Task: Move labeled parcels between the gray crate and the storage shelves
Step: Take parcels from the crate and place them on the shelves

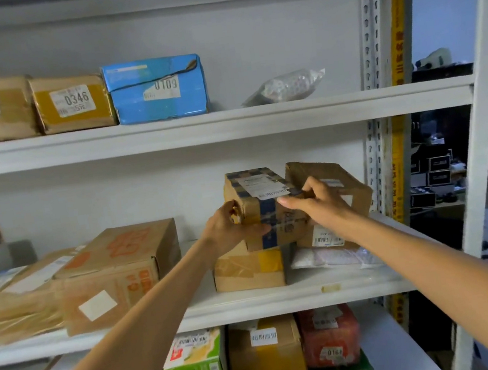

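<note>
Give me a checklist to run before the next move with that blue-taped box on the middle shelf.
1. Left hand grip on the blue-taped box: ok, fingers curl round its left side.
2. Right hand grip: ok, thumb and fingers pinch its upper right edge.
3. Label readable: cannot tell, it faces up but is blurred.
4. Clearance from the brown box at right: not ok, the two look pressed together.
5. Clear of the yellow-taped box below: cannot tell, lifted or resting.
6. Gray crate ready: cannot tell, not in view.

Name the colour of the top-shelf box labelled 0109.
Blue. The box shows clearly in the head view.
</note>
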Motion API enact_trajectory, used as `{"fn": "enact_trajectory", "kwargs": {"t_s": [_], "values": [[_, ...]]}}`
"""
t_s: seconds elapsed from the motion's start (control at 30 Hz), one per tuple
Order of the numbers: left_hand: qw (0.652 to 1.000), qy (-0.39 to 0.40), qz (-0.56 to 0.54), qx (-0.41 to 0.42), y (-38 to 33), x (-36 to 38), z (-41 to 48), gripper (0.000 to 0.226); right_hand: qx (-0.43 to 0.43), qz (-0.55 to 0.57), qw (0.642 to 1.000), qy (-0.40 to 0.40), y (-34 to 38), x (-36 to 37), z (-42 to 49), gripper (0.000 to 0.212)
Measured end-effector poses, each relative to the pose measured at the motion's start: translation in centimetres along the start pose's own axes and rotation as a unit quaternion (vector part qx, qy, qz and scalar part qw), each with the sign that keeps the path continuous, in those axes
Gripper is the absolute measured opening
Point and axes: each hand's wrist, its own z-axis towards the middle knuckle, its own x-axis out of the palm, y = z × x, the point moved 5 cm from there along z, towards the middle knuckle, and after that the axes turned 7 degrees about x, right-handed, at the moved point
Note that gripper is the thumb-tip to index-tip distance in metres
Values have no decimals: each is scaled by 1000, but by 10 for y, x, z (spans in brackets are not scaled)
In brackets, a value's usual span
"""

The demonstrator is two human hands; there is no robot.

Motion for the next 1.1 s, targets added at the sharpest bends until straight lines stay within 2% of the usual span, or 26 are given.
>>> {"fn": "enact_trajectory", "kwargs": {"t_s": [0.1,0.23,0.33,0.5,0.67,0.8,1.1], "values": [[991,-9,-131,-25,5,-7,-14,86,11,63,998,7,-8,3,2,72],[977,-27,-202,-57,-1,-11,-26,64,13,85,995,41,-5,13,-8,63],[972,-17,-227,-59,-1,-13,-30,55,3,74,993,88,-5,18,-13,69],[975,11,-221,-26,7,-14,-47,67,-24,83,992,96,-8,26,-24,103],[968,19,-250,0,14,-16,-62,70,-43,69,991,103,-15,32,-34,107],[960,2,-280,9,21,-13,-70,82,-55,64,991,106,-20,38,-37,105],[964,-12,-265,32,48,-22,-77,87,-72,27,996,44,-20,64,-48,118]]}}
